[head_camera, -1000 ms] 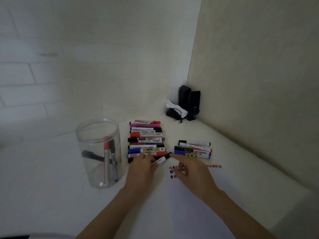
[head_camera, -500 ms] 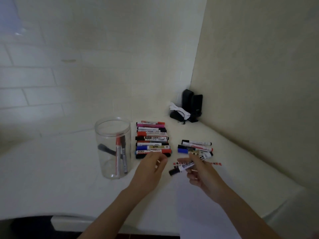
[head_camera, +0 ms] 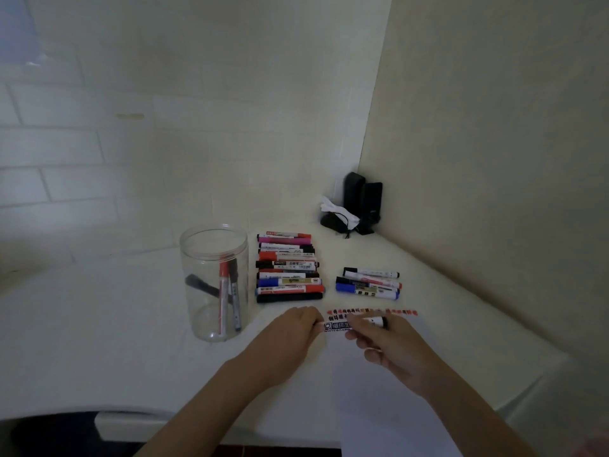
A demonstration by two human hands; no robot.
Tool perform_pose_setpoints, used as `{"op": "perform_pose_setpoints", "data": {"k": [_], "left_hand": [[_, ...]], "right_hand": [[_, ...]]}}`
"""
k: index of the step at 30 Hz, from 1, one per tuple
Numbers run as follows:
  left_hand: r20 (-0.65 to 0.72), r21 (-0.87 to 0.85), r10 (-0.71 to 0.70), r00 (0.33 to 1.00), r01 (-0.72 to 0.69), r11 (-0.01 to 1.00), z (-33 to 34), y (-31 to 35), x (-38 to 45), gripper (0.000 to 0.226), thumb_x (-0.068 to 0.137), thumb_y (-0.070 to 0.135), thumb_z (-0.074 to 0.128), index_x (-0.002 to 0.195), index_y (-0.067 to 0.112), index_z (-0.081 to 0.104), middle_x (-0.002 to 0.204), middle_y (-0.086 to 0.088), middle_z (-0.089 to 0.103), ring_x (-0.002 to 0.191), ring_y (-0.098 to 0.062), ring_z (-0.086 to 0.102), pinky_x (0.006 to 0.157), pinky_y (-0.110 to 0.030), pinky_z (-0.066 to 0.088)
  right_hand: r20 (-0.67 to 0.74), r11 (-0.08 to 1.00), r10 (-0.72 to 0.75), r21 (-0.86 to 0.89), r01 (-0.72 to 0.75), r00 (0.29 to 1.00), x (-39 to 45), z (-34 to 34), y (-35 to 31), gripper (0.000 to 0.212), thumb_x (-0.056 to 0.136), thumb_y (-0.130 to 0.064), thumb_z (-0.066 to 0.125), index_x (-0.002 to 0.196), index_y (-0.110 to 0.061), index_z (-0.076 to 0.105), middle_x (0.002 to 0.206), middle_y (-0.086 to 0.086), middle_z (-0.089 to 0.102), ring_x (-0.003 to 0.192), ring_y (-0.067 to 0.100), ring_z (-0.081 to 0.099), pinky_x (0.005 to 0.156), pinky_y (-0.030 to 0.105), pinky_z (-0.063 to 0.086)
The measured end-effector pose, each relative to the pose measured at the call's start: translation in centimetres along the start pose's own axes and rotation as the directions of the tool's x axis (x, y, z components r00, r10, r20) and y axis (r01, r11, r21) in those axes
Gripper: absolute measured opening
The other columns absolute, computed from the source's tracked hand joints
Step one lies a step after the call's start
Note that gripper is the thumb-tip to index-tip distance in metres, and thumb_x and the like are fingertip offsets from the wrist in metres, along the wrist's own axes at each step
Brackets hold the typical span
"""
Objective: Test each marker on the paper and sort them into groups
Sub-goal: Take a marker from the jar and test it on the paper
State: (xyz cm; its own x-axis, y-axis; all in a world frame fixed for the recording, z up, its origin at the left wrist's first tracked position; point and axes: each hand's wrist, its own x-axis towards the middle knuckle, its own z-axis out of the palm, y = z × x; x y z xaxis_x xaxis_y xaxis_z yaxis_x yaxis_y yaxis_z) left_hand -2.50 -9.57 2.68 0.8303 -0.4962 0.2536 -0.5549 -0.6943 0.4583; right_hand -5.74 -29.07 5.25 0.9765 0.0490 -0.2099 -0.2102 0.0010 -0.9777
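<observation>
A white whiteboard marker (head_camera: 339,325) with black print lies level between my two hands, above the top of the white paper (head_camera: 379,400). My left hand (head_camera: 290,334) pinches its left end. My right hand (head_camera: 385,344) grips its right part, where a black end shows. Red and black test marks (head_camera: 372,313) run along the paper's top edge. A large group of markers (head_camera: 288,268) lies stacked in a row behind my left hand. A smaller group of markers (head_camera: 369,283) lies behind my right hand.
A clear plastic jar (head_camera: 216,282) at the left holds three markers, two upright and one leaning. Black speakers (head_camera: 362,199) with a white tissue stand in the far corner. A wall runs close along the right. The table's front edge is near my forearms.
My right hand lifted the marker from the front of the large group. It held the marker tilted half a second ago. Now both hands hold it level over the paper's top.
</observation>
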Motion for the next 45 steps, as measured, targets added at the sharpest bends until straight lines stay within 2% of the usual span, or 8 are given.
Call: {"op": "perform_pose_setpoints", "data": {"k": [4, 15, 20, 23, 27, 29, 37, 45], "left_hand": [[0.021, 0.025, 0.017, 1.000, -0.017, 1.000, 0.5, 0.2, 0.1, 0.031, 0.103, 0.038, 0.029, 0.121, 0.021, 0.048, 0.109, 0.002, 0.057, 0.087, -0.007, 0.047, 0.082, -0.024, 0.043], [0.040, -0.095, 0.095, 0.995, -0.091, 0.991, 0.6, 0.6, 0.2, 0.026, 0.101, 0.041, 0.038, 0.114, 0.026, 0.054, 0.074, 0.011, 0.052, 0.059, -0.005, 0.048, 0.056, -0.016, 0.036], [-0.092, -0.456, -0.133, 0.987, 0.077, 0.887, -0.4, -0.2, 0.3, 0.010, 0.095, 0.035, 0.052, 0.103, 0.030, 0.054, 0.070, 0.009, 0.057, 0.058, -0.001, 0.050, 0.057, -0.015, 0.044], [-0.060, -0.646, -0.199, 0.978, 0.114, 0.755, -1.2, -0.2, 0.6, 0.009, 0.098, 0.022, 0.050, 0.097, 0.019, 0.058, 0.066, 0.006, 0.054, 0.060, -0.006, 0.049, 0.059, -0.016, 0.043], [-0.049, -0.589, -0.145, 0.988, 0.089, 0.803, -0.7, 0.3, 1.0, 0.010, 0.097, 0.024, 0.050, 0.100, 0.020, 0.059, 0.068, 0.009, 0.056, 0.058, 0.000, 0.048, 0.057, -0.014, 0.041], [-0.047, -0.630, -0.154, 0.987, 0.091, 0.771, -0.7, 0.4, 0.9, 0.013, 0.098, 0.024, 0.048, 0.103, 0.020, 0.059, 0.067, 0.011, 0.056, 0.059, -0.003, 0.047, 0.057, -0.015, 0.041], [0.056, -0.977, -0.224, 0.973, 0.100, 0.187, 0.2, 1.2, 0.7, 0.033, 0.099, 0.029, 0.041, 0.105, 0.012, 0.069, 0.100, -0.008, 0.066, 0.083, -0.018, 0.056, 0.082, -0.030, 0.047], [0.116, -0.993, -0.605, 0.788, 0.099, -0.061, 2.6, 2.9, 2.6, 0.035, 0.094, 0.025, 0.054, 0.107, -0.004, 0.067, 0.101, -0.016, 0.071, 0.095, -0.021, 0.067, 0.092, -0.031, 0.052]], "right_hand": [[0.008, 0.992, -0.091, -0.086, 0.091, 0.996, 0.3, 0.2, -0.1, 0.018, 0.090, -0.024, 0.066, 0.091, -0.007, 0.074, 0.078, 0.007, 0.072, 0.067, 0.011, 0.056, 0.068, 0.025, 0.048], [0.133, 0.974, -0.153, -0.148, 0.172, 0.979, 0.3, -1.5, 0.4, 0.028, 0.086, -0.030, 0.067, 0.085, -0.002, 0.069, 0.072, 0.009, 0.064, 0.064, 0.016, 0.049, 0.059, 0.024, 0.043], [0.071, 0.997, -0.074, -0.004, 0.074, 0.995, 0.5, -2.0, 0.5, 0.014, 0.084, -0.021, 0.070, 0.090, -0.010, 0.074, 0.090, 0.013, 0.074, 0.073, 0.014, 0.062, 0.072, 0.028, 0.052], [0.145, 0.983, -0.021, -0.178, 0.047, 0.989, 0.3, -2.1, 0.2, 0.011, 0.089, -0.018, 0.067, 0.097, -0.011, 0.071, 0.093, 0.009, 0.075, 0.079, 0.015, 0.067, 0.072, 0.023, 0.053], [0.281, 0.803, -0.054, -0.558, 0.209, 0.958, 0.3, -0.6, -0.5, 0.019, 0.098, -0.033, 0.052, 0.105, -0.022, 0.067, 0.071, -0.006, 0.066, 0.062, 0.009, 0.057, 0.053, 0.016, 0.040], [0.313, 0.826, -0.078, -0.512, 0.238, 0.946, 0.8, -0.1, -0.5, 0.024, 0.102, -0.029, 0.045, 0.107, -0.019, 0.067, 0.062, -0.008, 0.050, 0.055, 0.008, 0.044, 0.053, 0.020, 0.037], [0.271, 0.968, -0.069, -0.213, 0.129, 0.960, 0.4, 1.7, 0.2, 0.029, 0.102, -0.028, 0.043, 0.099, -0.006, 0.063, 0.061, -0.006, 0.037, 0.049, 0.008, 0.027, 0.048, 0.019, 0.025], [0.006, 0.599, -0.471, -0.732, 0.325, 0.882, 0.4, 2.8, 1.9, 0.027, 0.098, -0.034, 0.049, 0.102, -0.016, 0.069, 0.068, -0.004, 0.061, 0.055, 0.007, 0.051, 0.054, 0.018, 0.038]]}}
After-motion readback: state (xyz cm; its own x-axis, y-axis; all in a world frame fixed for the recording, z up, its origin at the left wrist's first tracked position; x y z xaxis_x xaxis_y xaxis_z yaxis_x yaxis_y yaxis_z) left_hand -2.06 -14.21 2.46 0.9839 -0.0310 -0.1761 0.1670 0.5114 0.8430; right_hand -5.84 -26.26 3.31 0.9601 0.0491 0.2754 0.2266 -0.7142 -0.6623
